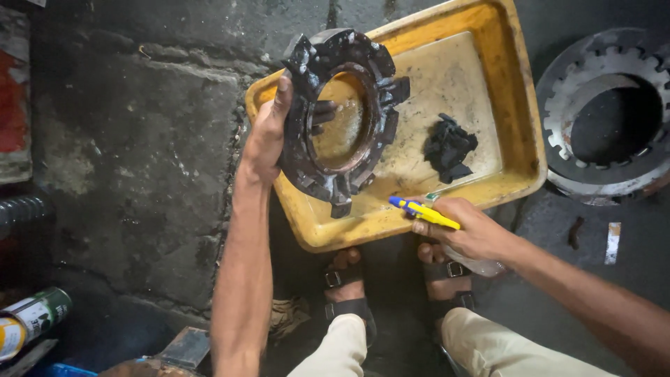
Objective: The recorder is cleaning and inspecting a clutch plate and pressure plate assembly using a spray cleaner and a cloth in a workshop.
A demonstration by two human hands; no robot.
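The yellow tray [513, 105] sits on the stone floor [139, 153]; the left hand [269, 132] grips the greasy black ring [342, 115] upright over it, liable to slip; the right hand [467, 227] is closed around a yellow-blue tool [423, 211] at the tray's rim.

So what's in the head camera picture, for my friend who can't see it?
A person's left hand holds a dark, greasy metal ring with notched teeth upright over a dirty yellow tray. Their right hand grips a yellow and blue toothbrush at the tray's edge. A black rag lies in the tray, and another toothed ring sits on the floor.
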